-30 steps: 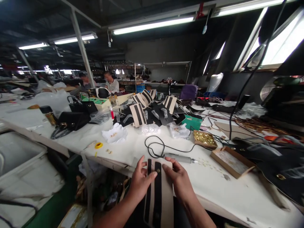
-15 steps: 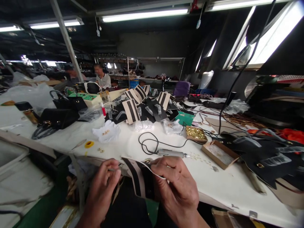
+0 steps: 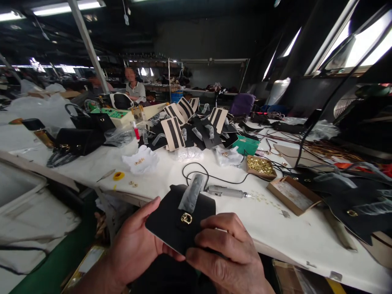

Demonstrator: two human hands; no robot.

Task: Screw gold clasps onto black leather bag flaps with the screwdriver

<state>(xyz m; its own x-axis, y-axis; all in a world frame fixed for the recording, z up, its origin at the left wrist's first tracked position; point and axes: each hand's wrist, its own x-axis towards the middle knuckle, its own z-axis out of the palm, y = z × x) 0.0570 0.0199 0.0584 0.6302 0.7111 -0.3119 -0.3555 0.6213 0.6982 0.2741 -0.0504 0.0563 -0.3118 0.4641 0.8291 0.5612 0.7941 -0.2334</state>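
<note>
A black leather bag panel (image 3: 167, 212) is held up over the table's front edge with its black face toward me. It carries a gold buckle-like clasp (image 3: 186, 218) near its middle and a strap wrapped in clear plastic (image 3: 193, 192) above that. My left hand (image 3: 136, 241) grips the panel along its left and lower side, thumb at the left edge and fingers behind. At the lower right edge, my right hand (image 3: 228, 249) has its bent fingers closed on the same panel. Beyond it, a grey electric screwdriver (image 3: 226, 192) lies on the table (image 3: 165, 163).
Striped panels (image 3: 173, 132) and black pieces are piled farther back. To the right sit a box of small gold parts (image 3: 260, 165) and an open cardboard box (image 3: 292, 196). A yellow tape roll (image 3: 118, 175) and black handbag (image 3: 76, 141) are left. A co-worker (image 3: 134, 87) sits behind.
The panel has been turned from its striped side to its black side, showing the clasp and wrapped strap. My left hand, before apart from it, now grips it. The view has shifted slightly.
</note>
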